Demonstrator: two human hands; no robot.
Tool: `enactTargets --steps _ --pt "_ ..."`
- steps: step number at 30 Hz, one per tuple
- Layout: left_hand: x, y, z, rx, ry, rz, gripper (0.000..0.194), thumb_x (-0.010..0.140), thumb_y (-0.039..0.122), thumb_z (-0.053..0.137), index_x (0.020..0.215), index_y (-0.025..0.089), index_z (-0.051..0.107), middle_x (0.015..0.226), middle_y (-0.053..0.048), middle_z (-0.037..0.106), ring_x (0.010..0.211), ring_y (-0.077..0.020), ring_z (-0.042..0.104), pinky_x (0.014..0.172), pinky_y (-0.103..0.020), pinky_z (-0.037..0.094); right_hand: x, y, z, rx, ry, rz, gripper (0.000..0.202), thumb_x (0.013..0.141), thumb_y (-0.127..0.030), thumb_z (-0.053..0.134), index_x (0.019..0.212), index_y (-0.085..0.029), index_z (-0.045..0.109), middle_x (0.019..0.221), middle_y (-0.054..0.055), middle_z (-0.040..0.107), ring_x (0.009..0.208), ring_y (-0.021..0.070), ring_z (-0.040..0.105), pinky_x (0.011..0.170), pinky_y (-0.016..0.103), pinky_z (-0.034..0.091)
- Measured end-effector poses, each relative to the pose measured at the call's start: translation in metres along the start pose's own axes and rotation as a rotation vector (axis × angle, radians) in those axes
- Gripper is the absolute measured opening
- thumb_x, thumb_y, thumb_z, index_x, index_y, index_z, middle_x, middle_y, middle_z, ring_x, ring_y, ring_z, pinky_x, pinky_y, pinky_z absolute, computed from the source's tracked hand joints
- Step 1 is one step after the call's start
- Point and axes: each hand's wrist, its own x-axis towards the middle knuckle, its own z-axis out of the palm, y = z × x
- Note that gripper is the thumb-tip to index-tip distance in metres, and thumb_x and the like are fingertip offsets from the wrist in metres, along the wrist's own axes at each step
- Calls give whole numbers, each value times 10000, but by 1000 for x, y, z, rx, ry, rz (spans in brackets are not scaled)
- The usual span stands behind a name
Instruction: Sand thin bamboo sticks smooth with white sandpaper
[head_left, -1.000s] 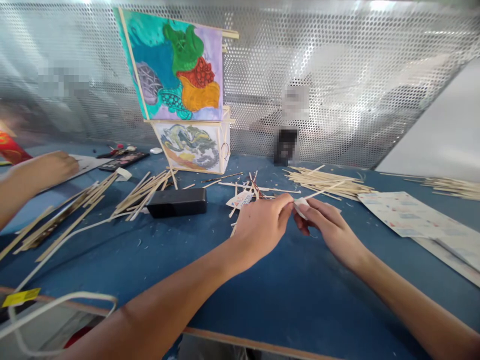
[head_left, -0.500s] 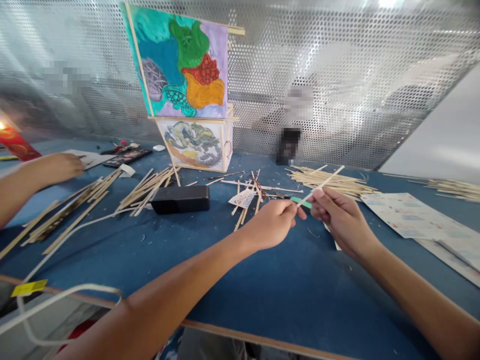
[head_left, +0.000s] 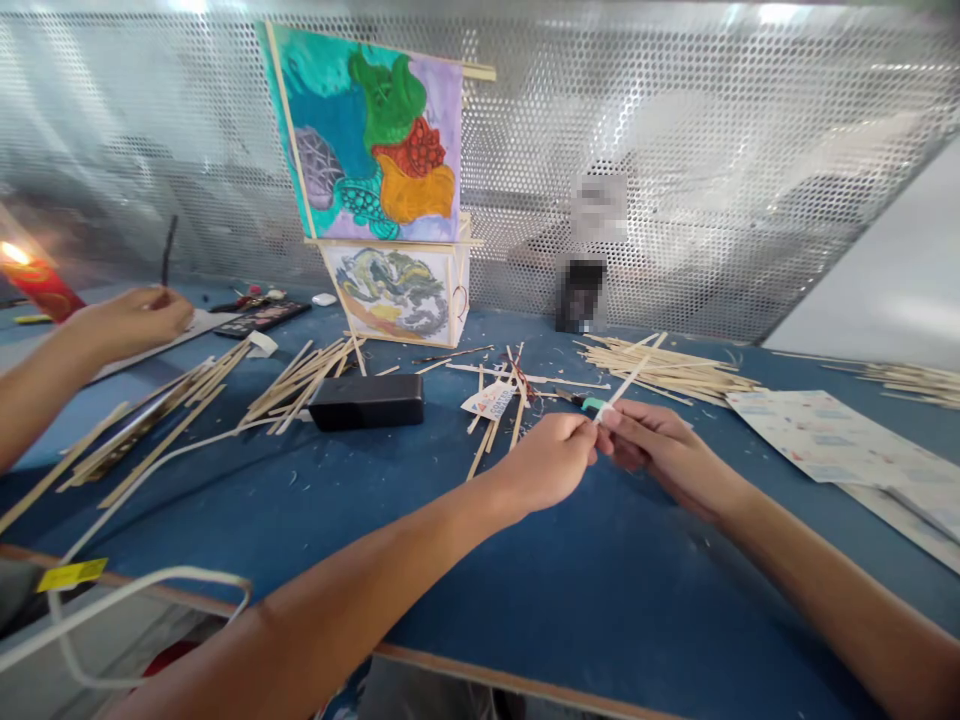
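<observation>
Over the blue table, my left hand point(head_left: 559, 455) pinches the near end of a thin bamboo strip point(head_left: 628, 378). My right hand point(head_left: 656, 440) is closed on the same strip, right beside the left fingers, with the strip's far part slanting up and away. Something pale shows at the right fingertips; I cannot make it out. Behind the fingers lies a cutter with a green handle point(head_left: 594, 404), partly hidden. Left of it, crossed strips rest with a small printed paper piece point(head_left: 491, 400). A pile of bamboo strips point(head_left: 667, 368) lies beyond my right hand.
A painted lantern point(head_left: 394, 290) stands against the perforated metal screen point(head_left: 712, 200). A black box point(head_left: 367, 402) sits left of centre, near a white cable point(head_left: 161, 455). Printed sheets point(head_left: 814, 435) lie at right. At left, another person's hand point(head_left: 139, 320) holds a dark stick near a lit red candle point(head_left: 41, 285).
My right hand has slid down the strip toward my left hand, and the strip now points lower. The other person's hand has lifted a dark stick upright.
</observation>
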Motion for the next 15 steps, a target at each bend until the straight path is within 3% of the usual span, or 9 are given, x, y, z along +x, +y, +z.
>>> enactTargets --steps 4,7,11,15 --pt "0 -2 1 -59 8 -18 327 1089 434 445 904 186 552 715 53 430 530 -80 330 496 -234 273 3 0 -1 37 110 -34 453 889 -652 719 776 -224 623 596 -62 355 559 114 329 515 260 306" --pt "3 -7 5 -115 28 -28 350 1075 481 516 912 175 561 704 67 424 521 -72 330 478 -209 295 5 3 -3 22 69 9 447 831 -619 796 764 -203 647 596 -44 423 551 112 366 502 264 311" --pt "5 -14 11 -201 49 -56 361 1072 491 537 925 165 587 693 71 443 506 -62 362 464 -195 337 8 9 -6 37 160 -24 492 873 -690 702 755 -222 605 594 -60 376 528 101 314 477 246 295" --pt "6 -15 13 -285 88 -75 347 1064 461 572 895 158 590 679 77 441 487 -51 330 436 -181 294 10 13 -8 -16 79 -10 453 837 -628 780 740 -207 643 595 -31 460 519 115 379 455 265 324"
